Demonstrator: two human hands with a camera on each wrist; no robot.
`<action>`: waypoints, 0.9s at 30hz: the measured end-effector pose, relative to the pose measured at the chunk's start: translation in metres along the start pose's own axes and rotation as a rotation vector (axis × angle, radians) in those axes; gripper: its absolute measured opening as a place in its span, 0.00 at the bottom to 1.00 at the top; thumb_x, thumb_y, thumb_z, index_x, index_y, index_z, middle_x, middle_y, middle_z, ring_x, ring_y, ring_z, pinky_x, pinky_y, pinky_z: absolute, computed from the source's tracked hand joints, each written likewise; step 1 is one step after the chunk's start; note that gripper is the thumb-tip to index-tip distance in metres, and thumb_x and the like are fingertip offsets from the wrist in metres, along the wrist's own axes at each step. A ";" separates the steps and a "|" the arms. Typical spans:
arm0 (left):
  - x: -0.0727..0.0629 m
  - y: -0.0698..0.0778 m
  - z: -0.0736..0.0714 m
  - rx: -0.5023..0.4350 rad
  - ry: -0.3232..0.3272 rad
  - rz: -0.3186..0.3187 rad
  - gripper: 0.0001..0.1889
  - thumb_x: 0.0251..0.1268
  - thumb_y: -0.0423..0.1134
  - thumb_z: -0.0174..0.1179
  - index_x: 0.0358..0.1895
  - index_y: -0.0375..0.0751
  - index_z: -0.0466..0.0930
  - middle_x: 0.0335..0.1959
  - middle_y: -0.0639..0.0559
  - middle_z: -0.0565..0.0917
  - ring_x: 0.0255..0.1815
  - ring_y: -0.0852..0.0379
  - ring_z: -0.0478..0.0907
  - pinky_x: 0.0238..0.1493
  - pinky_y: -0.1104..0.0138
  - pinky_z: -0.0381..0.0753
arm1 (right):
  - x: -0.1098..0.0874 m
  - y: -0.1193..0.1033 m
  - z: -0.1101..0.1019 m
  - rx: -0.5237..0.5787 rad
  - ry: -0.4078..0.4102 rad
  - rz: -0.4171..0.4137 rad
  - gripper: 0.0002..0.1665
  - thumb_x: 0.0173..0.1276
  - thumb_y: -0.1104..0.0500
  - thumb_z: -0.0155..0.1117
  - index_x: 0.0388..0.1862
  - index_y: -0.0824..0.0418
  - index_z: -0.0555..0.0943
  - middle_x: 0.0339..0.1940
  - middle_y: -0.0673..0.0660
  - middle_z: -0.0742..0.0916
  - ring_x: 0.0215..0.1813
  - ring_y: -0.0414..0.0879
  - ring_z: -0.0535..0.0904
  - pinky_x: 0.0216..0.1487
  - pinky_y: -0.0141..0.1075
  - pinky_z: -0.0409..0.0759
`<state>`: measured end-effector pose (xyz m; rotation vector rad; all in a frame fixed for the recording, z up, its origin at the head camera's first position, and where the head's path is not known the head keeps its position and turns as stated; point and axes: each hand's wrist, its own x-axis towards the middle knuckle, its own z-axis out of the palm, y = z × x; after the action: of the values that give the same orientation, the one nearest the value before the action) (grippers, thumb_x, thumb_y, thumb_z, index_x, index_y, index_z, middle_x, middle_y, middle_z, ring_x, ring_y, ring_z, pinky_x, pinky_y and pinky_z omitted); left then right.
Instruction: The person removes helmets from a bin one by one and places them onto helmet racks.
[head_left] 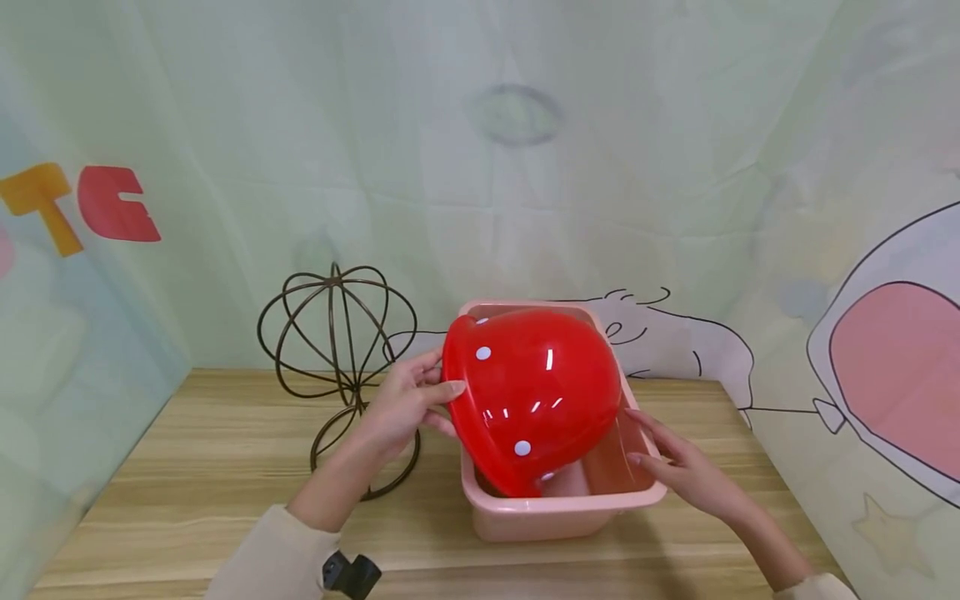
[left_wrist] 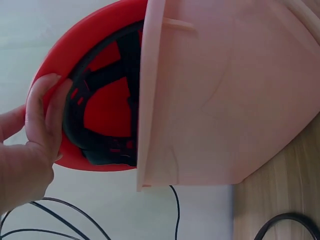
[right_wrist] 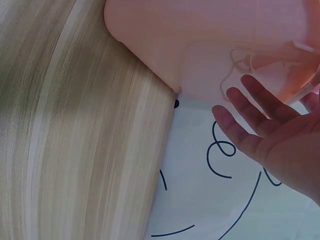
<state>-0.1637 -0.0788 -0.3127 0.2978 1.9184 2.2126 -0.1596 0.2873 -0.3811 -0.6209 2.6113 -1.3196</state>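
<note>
A glossy red hard hat (head_left: 540, 383) with white dots is tilted inside a pink plastic bin (head_left: 540, 525), its brim toward the left. My left hand (head_left: 408, 396) pinches that brim, thumb on the outer side and fingers on the underside. From the left wrist view the black inner harness (left_wrist: 95, 145) shows within the shell. Over at the bin's right rim is my right hand (head_left: 686, 475), its thumb and a fingertip reaching over the edge. Its other fingers (right_wrist: 242, 132) extend loosely beside the bin's outer wall in the right wrist view.
A dark wire stand (head_left: 335, 375) with a round cage top stands left of the bin, close to my left forearm. Both stand on a wood-grain table (head_left: 202, 475). A printed cloth backdrop (head_left: 360, 183) rises behind and at both sides.
</note>
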 end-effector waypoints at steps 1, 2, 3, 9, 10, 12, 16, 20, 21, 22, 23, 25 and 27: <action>-0.001 0.001 0.000 0.000 -0.002 0.010 0.28 0.63 0.27 0.54 0.67 0.36 0.59 0.45 0.35 0.78 0.33 0.46 0.82 0.29 0.60 0.82 | 0.000 0.000 0.000 0.002 -0.001 0.000 0.35 0.66 0.56 0.58 0.69 0.60 0.59 0.67 0.68 0.64 0.63 0.69 0.62 0.47 0.43 0.79; -0.001 0.002 0.000 -0.002 -0.002 0.018 0.28 0.63 0.27 0.54 0.66 0.36 0.59 0.44 0.35 0.78 0.32 0.46 0.82 0.29 0.61 0.82 | 0.000 0.000 0.000 0.002 -0.002 0.001 0.35 0.66 0.56 0.58 0.69 0.60 0.59 0.67 0.68 0.64 0.63 0.69 0.62 0.47 0.43 0.78; -0.002 0.004 0.000 -0.001 -0.002 0.029 0.28 0.63 0.27 0.54 0.66 0.35 0.59 0.44 0.35 0.79 0.32 0.46 0.82 0.28 0.61 0.82 | 0.000 0.000 0.000 0.005 -0.002 0.002 0.35 0.66 0.56 0.58 0.69 0.60 0.59 0.67 0.68 0.64 0.63 0.68 0.62 0.48 0.43 0.78; -0.006 0.011 0.001 -0.019 0.002 0.061 0.28 0.62 0.26 0.53 0.66 0.36 0.60 0.44 0.34 0.78 0.31 0.46 0.82 0.28 0.60 0.82 | 0.000 0.000 -0.001 0.029 -0.011 -0.001 0.35 0.66 0.57 0.58 0.69 0.61 0.58 0.67 0.68 0.64 0.63 0.69 0.61 0.47 0.42 0.79; -0.006 0.012 0.000 -0.025 0.002 0.066 0.28 0.63 0.26 0.53 0.66 0.36 0.60 0.44 0.34 0.78 0.32 0.46 0.82 0.28 0.60 0.82 | 0.000 0.000 -0.001 0.029 -0.012 -0.005 0.35 0.66 0.57 0.58 0.69 0.61 0.58 0.67 0.68 0.64 0.63 0.69 0.62 0.47 0.42 0.79; -0.008 0.014 0.000 -0.034 0.005 0.079 0.28 0.63 0.27 0.53 0.67 0.37 0.59 0.45 0.34 0.78 0.32 0.46 0.82 0.29 0.59 0.82 | 0.000 0.000 -0.001 0.025 -0.012 -0.015 0.35 0.66 0.58 0.58 0.69 0.62 0.58 0.66 0.69 0.64 0.62 0.69 0.63 0.47 0.42 0.79; -0.011 0.020 -0.002 -0.044 0.017 0.119 0.29 0.63 0.27 0.54 0.68 0.37 0.57 0.47 0.34 0.77 0.33 0.46 0.82 0.30 0.58 0.82 | 0.000 0.001 0.000 0.004 -0.009 -0.012 0.35 0.66 0.57 0.58 0.69 0.62 0.58 0.66 0.70 0.64 0.61 0.69 0.64 0.46 0.42 0.79; -0.015 0.027 -0.005 -0.051 0.032 0.166 0.30 0.63 0.28 0.54 0.68 0.37 0.57 0.47 0.35 0.77 0.32 0.48 0.82 0.30 0.60 0.82 | 0.001 0.001 0.000 -0.028 -0.001 -0.006 0.36 0.66 0.56 0.59 0.69 0.61 0.59 0.66 0.70 0.64 0.62 0.69 0.62 0.48 0.45 0.78; -0.015 0.029 -0.006 -0.057 0.036 0.177 0.30 0.63 0.28 0.54 0.68 0.37 0.57 0.47 0.36 0.77 0.32 0.48 0.82 0.30 0.60 0.82 | 0.001 0.001 0.000 -0.032 -0.001 -0.005 0.36 0.66 0.56 0.59 0.69 0.61 0.59 0.66 0.70 0.64 0.63 0.69 0.61 0.48 0.45 0.78; -0.016 0.031 -0.007 -0.060 0.037 0.190 0.30 0.63 0.28 0.54 0.68 0.37 0.57 0.46 0.37 0.78 0.32 0.49 0.82 0.30 0.60 0.82 | 0.001 0.001 -0.001 -0.032 -0.002 -0.003 0.36 0.66 0.56 0.59 0.69 0.61 0.58 0.66 0.69 0.64 0.63 0.69 0.61 0.48 0.45 0.78; -0.017 0.034 -0.007 -0.064 0.041 0.202 0.29 0.63 0.28 0.54 0.68 0.37 0.57 0.46 0.38 0.78 0.32 0.49 0.82 0.29 0.61 0.82 | 0.001 0.001 -0.001 -0.034 -0.003 -0.003 0.36 0.66 0.56 0.59 0.69 0.62 0.58 0.66 0.69 0.64 0.63 0.69 0.61 0.48 0.46 0.77; -0.019 0.038 -0.009 -0.075 0.045 0.221 0.29 0.63 0.27 0.53 0.68 0.36 0.57 0.46 0.40 0.79 0.31 0.50 0.82 0.29 0.62 0.82 | 0.001 0.001 -0.001 -0.036 -0.006 0.001 0.36 0.66 0.55 0.58 0.69 0.61 0.58 0.67 0.69 0.64 0.63 0.69 0.60 0.48 0.46 0.77; -0.021 0.041 -0.010 -0.088 0.052 0.236 0.29 0.63 0.27 0.53 0.68 0.36 0.57 0.45 0.43 0.80 0.31 0.51 0.82 0.28 0.62 0.82 | 0.001 0.001 -0.001 -0.044 -0.003 0.003 0.36 0.66 0.55 0.58 0.69 0.61 0.58 0.67 0.68 0.64 0.64 0.69 0.60 0.49 0.46 0.77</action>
<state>-0.1471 -0.1004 -0.2736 0.4801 1.8904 2.4684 -0.1611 0.2876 -0.3813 -0.6245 2.6447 -1.2622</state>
